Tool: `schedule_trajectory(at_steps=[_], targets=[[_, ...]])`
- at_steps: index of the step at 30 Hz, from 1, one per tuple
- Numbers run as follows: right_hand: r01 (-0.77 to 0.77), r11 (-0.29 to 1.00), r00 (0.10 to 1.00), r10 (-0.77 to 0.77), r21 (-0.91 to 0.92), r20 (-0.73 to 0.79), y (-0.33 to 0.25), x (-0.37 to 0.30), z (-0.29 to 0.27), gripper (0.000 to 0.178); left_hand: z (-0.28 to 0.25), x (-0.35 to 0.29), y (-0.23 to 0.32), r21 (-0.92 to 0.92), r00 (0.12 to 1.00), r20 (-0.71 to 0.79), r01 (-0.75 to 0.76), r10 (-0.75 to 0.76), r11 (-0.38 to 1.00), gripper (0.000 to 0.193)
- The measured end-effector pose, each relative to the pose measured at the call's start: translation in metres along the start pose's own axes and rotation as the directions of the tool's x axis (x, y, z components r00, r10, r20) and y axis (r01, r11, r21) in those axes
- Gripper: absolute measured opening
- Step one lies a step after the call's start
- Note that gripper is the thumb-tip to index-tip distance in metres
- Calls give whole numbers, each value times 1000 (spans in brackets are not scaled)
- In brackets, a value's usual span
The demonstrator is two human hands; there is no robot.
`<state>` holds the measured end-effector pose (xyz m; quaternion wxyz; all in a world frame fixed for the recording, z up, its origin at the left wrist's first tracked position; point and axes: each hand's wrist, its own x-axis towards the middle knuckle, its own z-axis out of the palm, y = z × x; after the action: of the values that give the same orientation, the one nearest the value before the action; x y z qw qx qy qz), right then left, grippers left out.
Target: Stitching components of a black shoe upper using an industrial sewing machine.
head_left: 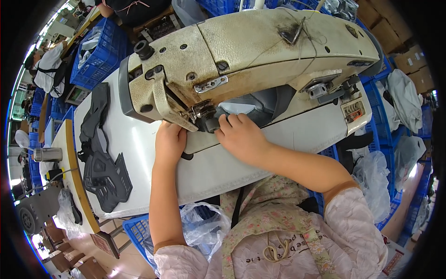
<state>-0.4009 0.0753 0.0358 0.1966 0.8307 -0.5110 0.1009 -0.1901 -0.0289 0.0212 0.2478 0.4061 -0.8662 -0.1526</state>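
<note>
A large cream sewing machine (260,44) spans the table, its needle and presser foot area (203,111) right in front of my hands. Under its arm lies a grey fabric piece (267,106) with a lighter grey, stitched-edged panel and a dark border. My right hand (242,138) bends its fingers onto the near edge of this fabric, just right of the presser foot. Left of the foot, my left hand (170,142) is closed, fingertips pinched at the fabric's edge and partly hidden by the machine head. A small dark tip pokes out beside the left hand.
Dark grey moulded pieces (108,174) lie on the left of the white table (223,169). A blue crate (98,53) holds pieces at the far left. Below the table's front edge, a plastic bag (204,228) sits in another crate. More crates and bags stand at right.
</note>
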Motion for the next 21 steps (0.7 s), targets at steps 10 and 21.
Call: schedule_trajectory(at_steps=[10, 21], targets=[[-39, 999, 999, 40, -25, 33, -3, -3, -5, 31, -1, -5, 5, -109, 997, 59, 63, -57, 992, 31], [-23, 999, 984, 31, -47, 174, -11, -9, -12, 47, -11, -9, 24, -28, 991, 33, -128, 129, 991, 23]])
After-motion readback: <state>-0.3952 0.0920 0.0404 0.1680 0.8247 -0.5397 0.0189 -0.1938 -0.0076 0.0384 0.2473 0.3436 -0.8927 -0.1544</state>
